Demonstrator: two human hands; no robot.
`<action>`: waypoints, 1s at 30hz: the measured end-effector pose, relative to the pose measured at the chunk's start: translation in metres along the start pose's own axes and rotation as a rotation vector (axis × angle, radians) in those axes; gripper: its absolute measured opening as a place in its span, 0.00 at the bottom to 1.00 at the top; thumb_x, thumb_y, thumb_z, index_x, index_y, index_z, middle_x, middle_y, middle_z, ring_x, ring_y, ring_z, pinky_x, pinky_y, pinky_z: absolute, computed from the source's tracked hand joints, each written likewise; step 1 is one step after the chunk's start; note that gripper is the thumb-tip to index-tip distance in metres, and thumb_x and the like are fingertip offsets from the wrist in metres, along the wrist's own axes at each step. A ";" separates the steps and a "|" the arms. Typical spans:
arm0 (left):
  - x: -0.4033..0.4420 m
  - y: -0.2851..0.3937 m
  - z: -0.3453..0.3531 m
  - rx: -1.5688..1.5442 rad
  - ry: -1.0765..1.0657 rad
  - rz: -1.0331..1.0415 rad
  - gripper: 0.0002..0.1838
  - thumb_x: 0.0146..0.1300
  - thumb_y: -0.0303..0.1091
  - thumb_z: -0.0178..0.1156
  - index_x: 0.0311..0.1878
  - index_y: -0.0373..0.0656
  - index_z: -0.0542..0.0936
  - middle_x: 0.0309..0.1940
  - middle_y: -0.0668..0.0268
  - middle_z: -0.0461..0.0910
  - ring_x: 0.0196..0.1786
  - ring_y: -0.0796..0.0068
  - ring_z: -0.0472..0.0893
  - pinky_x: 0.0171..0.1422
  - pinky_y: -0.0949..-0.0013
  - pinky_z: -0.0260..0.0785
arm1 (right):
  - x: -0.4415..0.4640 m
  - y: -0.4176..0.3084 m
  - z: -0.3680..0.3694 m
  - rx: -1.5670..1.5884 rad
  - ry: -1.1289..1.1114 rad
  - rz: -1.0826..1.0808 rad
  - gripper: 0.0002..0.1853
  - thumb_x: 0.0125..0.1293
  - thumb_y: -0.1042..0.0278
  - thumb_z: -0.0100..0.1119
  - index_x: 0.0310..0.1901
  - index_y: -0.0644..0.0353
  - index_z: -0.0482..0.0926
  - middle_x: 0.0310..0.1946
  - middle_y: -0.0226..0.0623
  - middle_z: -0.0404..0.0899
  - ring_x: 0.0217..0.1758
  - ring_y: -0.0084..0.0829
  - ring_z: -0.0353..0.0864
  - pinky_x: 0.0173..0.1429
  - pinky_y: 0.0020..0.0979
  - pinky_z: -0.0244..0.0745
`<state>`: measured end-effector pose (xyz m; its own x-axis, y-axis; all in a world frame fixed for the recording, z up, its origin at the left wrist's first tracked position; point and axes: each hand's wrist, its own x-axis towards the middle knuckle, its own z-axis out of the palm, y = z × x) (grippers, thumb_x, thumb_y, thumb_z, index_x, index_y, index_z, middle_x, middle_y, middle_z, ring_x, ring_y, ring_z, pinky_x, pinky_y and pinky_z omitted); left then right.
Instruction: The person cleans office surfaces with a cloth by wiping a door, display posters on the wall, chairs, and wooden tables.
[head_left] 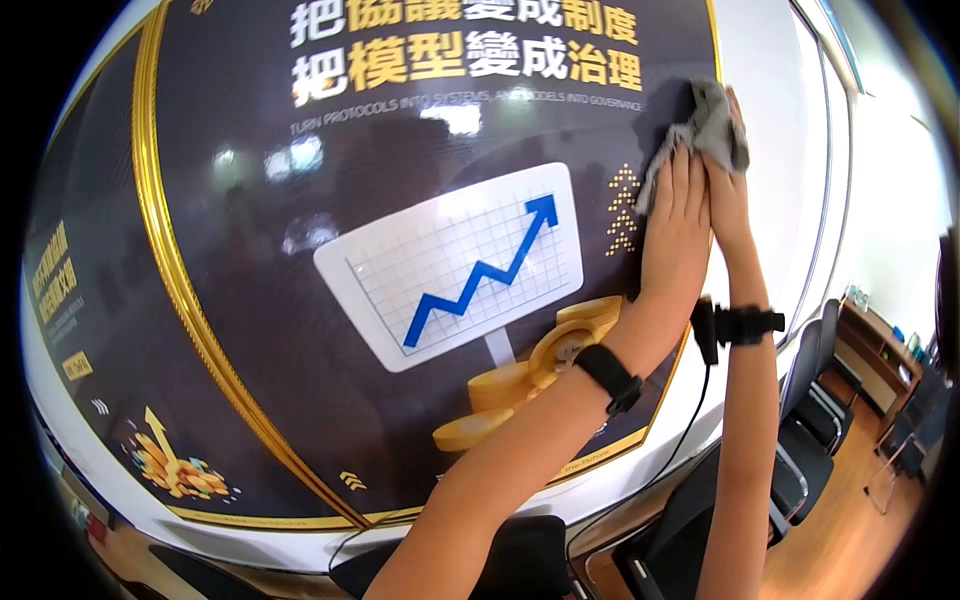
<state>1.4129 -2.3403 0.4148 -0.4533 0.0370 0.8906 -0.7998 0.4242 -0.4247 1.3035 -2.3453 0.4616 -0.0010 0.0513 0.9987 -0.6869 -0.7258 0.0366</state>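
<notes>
A grey cloth (712, 128) is bunched against the upper right edge of a dark framed poster (270, 230) on the wall. My left hand (682, 190) presses the cloth's lower part to the poster, fingers pointing up and partly covered by the fabric. Beside it, my right hand (732, 175) holds the cloth at the gold frame edge, with some fingers hidden behind the folds. The two hands are close together. Black bands sit on both wrists, and a cable runs down from the right one.
A second poster (80, 300) hangs to the left, beyond a gold frame strip (150, 150). Black chairs (805, 450) stand below and to the right. Farther right is a wooden desk (880, 345). A thin black cable (690, 430) hangs in front of the wall.
</notes>
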 end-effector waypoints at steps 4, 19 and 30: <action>-0.041 0.007 0.000 -0.075 -0.012 0.001 0.31 0.61 0.39 0.44 0.66 0.31 0.60 0.68 0.51 0.56 0.72 0.49 0.49 0.76 0.52 0.34 | -0.027 -0.012 0.002 -0.098 -0.067 0.024 0.29 0.62 0.72 0.44 0.67 0.61 0.57 0.71 0.46 0.46 0.74 0.42 0.44 0.74 0.37 0.40; -0.117 -0.135 -0.087 -0.128 0.121 -0.187 0.30 0.56 0.38 0.48 0.61 0.28 0.66 0.66 0.47 0.58 0.71 0.45 0.52 0.75 0.49 0.38 | 0.011 -0.143 0.143 -0.131 -0.172 -0.244 0.31 0.58 0.67 0.49 0.66 0.54 0.61 0.71 0.43 0.51 0.74 0.44 0.47 0.74 0.41 0.40; -0.217 -0.343 -0.197 0.099 0.070 -0.336 0.34 0.52 0.30 0.55 0.62 0.25 0.60 0.64 0.38 0.55 0.71 0.42 0.49 0.73 0.48 0.41 | 0.039 -0.331 0.350 -0.036 -0.059 -0.376 0.39 0.48 0.66 0.58 0.67 0.47 0.60 0.70 0.38 0.54 0.64 0.48 0.63 0.69 0.46 0.51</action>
<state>1.8633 -2.3152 0.3995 -0.1329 -0.0262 0.9908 -0.9354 0.3338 -0.1167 1.7849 -2.3428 0.5007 0.2974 0.2690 0.9161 -0.6563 -0.6392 0.4008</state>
